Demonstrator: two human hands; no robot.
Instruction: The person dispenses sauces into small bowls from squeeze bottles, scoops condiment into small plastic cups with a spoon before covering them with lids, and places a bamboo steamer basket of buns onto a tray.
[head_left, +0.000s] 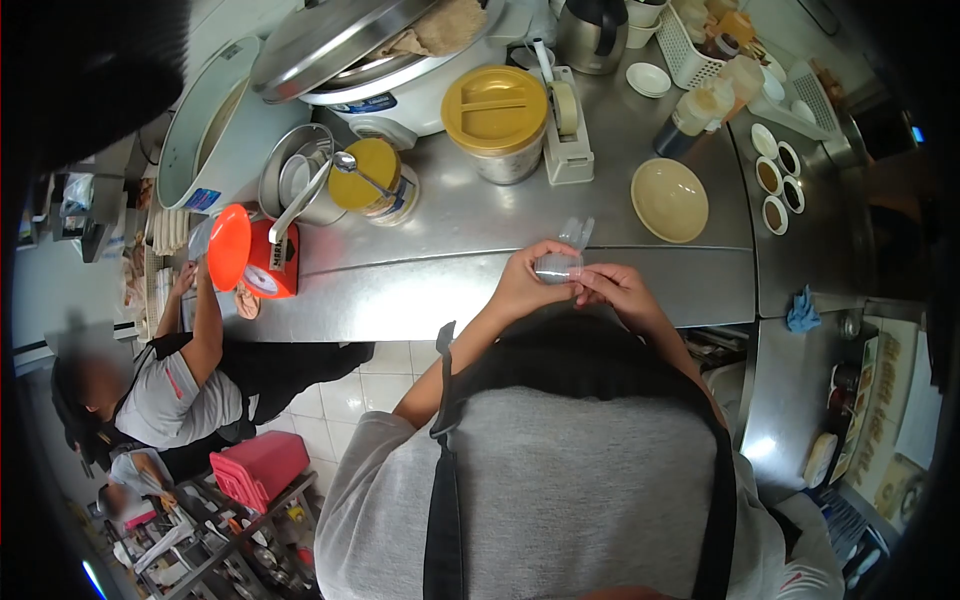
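My left hand (530, 282) is wrapped round a small clear plastic cup (557, 268) at the front edge of the steel counter. The fingers of my right hand (618, 290) are closed in a pinch at the cup's right side. Whether it is a single cup or a nested stack, I cannot tell. Just behind the cup, a crumpled piece of clear plastic (577, 232) shows above my left fingers. To the right and farther back lies a round beige plate (669, 200).
Along the back stand a yellow-lidded tub (495, 115), a tape dispenser (568, 140) and a large cooker (385, 110). An orange scale (268, 265) is at left, near a co-worker (185, 390). Sauce bottles (690, 115) and small filled cups (770, 178) are at right.
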